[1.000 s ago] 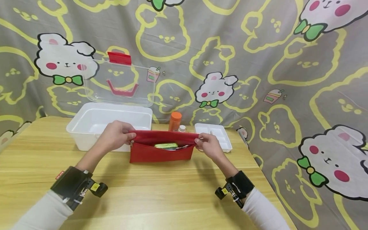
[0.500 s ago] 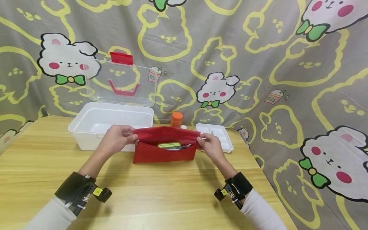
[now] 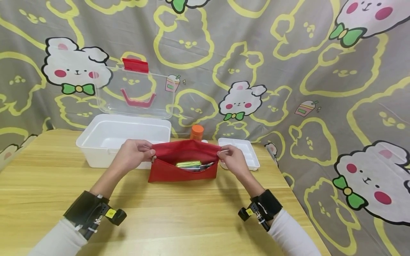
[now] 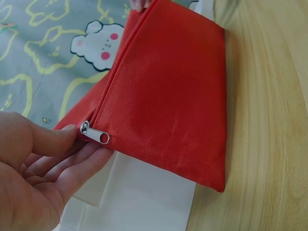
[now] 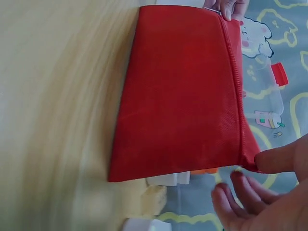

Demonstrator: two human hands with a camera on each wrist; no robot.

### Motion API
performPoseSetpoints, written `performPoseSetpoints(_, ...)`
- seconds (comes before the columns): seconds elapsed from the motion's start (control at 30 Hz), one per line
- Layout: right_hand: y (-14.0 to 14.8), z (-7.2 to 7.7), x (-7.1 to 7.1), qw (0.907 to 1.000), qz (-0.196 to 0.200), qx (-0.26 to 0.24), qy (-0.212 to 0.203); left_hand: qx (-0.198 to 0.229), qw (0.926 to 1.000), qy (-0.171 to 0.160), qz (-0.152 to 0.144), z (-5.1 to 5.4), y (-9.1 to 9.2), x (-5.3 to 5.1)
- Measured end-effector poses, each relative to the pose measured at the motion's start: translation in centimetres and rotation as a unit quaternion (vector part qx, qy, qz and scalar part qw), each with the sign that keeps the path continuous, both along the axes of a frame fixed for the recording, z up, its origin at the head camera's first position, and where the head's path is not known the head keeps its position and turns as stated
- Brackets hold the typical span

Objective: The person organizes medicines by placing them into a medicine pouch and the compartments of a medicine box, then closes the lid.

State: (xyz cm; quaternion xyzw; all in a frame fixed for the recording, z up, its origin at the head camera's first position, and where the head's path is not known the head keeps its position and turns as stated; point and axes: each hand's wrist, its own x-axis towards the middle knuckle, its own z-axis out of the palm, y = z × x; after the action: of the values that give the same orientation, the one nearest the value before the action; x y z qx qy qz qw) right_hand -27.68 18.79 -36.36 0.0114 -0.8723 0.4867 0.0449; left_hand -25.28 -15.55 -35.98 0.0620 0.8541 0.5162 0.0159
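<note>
A red zippered pouch [image 3: 184,176] stands upright on the table, its mouth spread wide. Inside it lie a yellow-green item [image 3: 189,164] and some dark, thin items [image 3: 206,166] whose kind is too small to tell. My left hand [image 3: 132,155] pinches the pouch's upper left corner, right by the metal zipper pull [image 4: 98,135]. At the opposite upper corner, my right hand [image 3: 234,159] pinches the fabric between thumb and fingers. Most of the pouch's inside is hidden from both wrist views.
A white plastic box [image 3: 93,151] with a raised clear lid [image 3: 134,92] stands behind my left hand. Behind the pouch is an orange-capped bottle [image 3: 196,132], with a small white cap partly hidden beside it. A white compartment tray [image 3: 253,156] sits behind my right hand.
The pouch's mouth has spread wider, showing more of what lies inside. Both hands keep their hold on its corners; the left has shifted slightly to the right.
</note>
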Motion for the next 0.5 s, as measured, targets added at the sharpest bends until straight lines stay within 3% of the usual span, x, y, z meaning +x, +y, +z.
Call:
performPoseSetpoints(0.1, -0.6, 0.5, 0.1, 0.9979, -0.011, 0.042, 0.049, -0.001, 1.0000, -0.005, -0.003, 0.0, 0.1, -0.1)
performPoseSetpoints(0.23, -2.3, 1.4, 0.4, 0.9879, -0.001, 0.076, 0.135, -0.006, 1.0000, -0.002, -0.004, -0.1, 0.1, -0.1)
performPoseSetpoints(0.37, -4.5, 2.5, 1.0, 0.9725, 0.048, 0.120, 0.194, -0.011, 0.9999, 0.002, -0.002, 0.0, 0.0, -0.1)
performPoseSetpoints(0.5, -6.8, 3.4, 1.9, 0.9540, 0.109, 0.166, 0.225, -0.007, 1.0000, -0.001, -0.006, 0.0, 0.1, -0.2)
